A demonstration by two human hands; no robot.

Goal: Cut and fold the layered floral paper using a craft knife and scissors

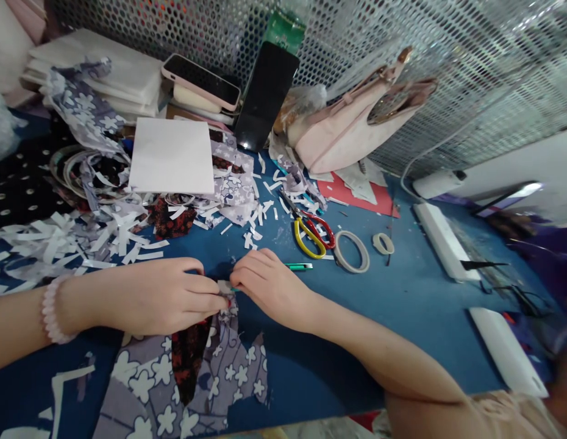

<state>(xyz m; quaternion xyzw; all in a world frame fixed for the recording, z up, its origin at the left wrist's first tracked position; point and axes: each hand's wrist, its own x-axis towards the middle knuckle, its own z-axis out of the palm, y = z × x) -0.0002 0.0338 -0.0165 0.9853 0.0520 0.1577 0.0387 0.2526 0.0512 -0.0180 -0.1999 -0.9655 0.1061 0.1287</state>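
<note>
My left hand (155, 297), with a pale beaded bracelet at the wrist, is closed, its fingertips pinching the top of a purple-grey flowered fabric piece (240, 373). A dark red-and-black fabric strip (189, 360) hangs over that piece below the fingers. Close by on the right, my right hand (272, 286) is closed near the same fabric end, where a small whitish piece (225, 285) shows between the hands. A bit of teal peeks out at its fingertips; what it holds is mostly hidden. Just behind it lies a green cutter (300, 266), partly covered by the hand.
Yellow-and-red handled scissors (311, 238), a large tape roll (352, 251) and a small tape roll (383, 244) lie to the right. Paper strips (121, 228) are heaped left. Behind are a white square board (172, 155), phones (267, 91) and a pink handbag (342, 137).
</note>
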